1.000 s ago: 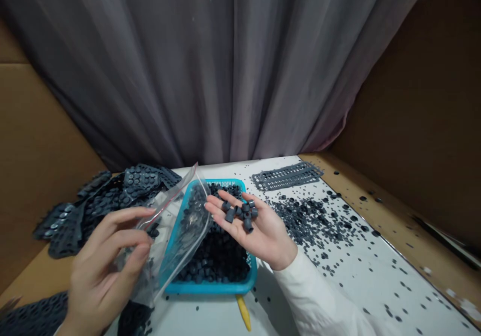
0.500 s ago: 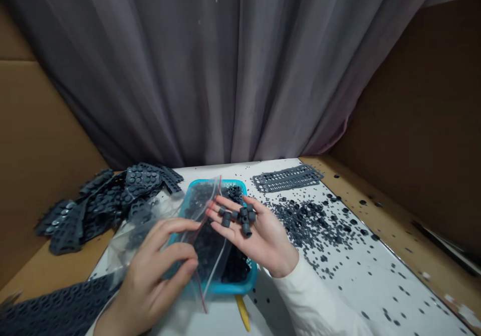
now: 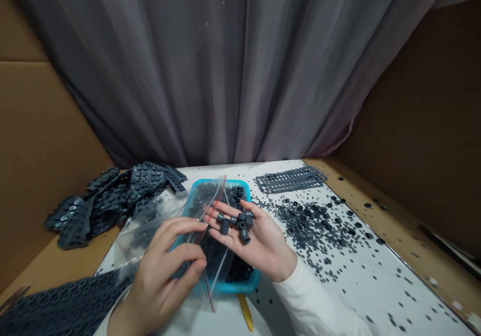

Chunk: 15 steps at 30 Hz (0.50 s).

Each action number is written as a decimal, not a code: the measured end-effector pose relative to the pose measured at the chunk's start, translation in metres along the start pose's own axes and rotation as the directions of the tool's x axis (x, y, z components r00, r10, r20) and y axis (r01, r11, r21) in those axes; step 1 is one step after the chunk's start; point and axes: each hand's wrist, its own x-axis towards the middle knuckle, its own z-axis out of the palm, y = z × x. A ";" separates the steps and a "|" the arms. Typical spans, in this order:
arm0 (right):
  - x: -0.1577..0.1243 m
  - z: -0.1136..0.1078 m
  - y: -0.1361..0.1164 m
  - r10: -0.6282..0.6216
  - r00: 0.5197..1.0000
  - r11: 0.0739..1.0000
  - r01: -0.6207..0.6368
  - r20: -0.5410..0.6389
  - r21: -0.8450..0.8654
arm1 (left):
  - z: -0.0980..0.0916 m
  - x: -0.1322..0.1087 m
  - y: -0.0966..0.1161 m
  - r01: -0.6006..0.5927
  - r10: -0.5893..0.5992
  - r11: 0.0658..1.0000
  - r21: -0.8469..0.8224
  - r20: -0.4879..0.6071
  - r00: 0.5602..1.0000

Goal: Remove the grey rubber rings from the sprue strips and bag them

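My left hand point(image 3: 165, 266) pinches the edge of a clear zip-seal plastic bag point(image 3: 152, 238) with a red seal line. The bag hangs across a blue plastic tray point(image 3: 244, 287), which is heaped with small dark grey pieces point(image 3: 240, 271). My right hand point(image 3: 263, 250) lies palm up just right of the bag's mouth, its fingertips close to the bag. Several short dark grey rubber cylinders point(image 3: 240, 223) rest on that palm. The bag hides much of the tray's left side.
Dark grey moulded rubber sheets point(image 3: 145, 180) lie heaped at the left, and a perforated grey strip point(image 3: 291, 179) lies at the back. Loose dark pieces point(image 3: 315, 225) are scattered over the white table point(image 3: 376, 296). A yellow handle point(image 3: 245, 312) pokes out below the tray.
My left hand has brought the bag rightward over the tray, its mouth now near my right hand. My right hand has barely moved and keeps the cylinders on its palm.
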 end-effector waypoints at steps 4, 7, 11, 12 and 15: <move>0.006 0.004 0.012 -0.093 0.990 0.995 0.090 -0.108 -0.031 | 0.003 0.001 0.002 -0.023 0.023 1.000 0.009 0.011 1.000; 0.015 0.010 0.030 -0.195 0.974 0.979 0.186 -0.113 -0.082 | 0.006 0.002 0.003 -0.038 0.037 0.999 0.013 0.061 0.997; 0.018 0.013 0.038 -0.107 0.994 0.969 0.110 0.028 -0.220 | 0.001 0.000 -0.003 -0.020 0.019 0.999 0.038 0.015 1.000; 0.016 0.013 0.036 -0.111 0.992 0.960 0.120 0.052 -0.251 | -0.002 0.000 -0.005 -0.019 0.020 0.999 0.049 -0.021 1.000; 0.004 0.014 0.021 -0.153 0.975 0.928 0.198 0.160 -0.315 | -0.011 -0.001 -0.008 0.013 -0.001 0.997 0.082 -0.150 0.989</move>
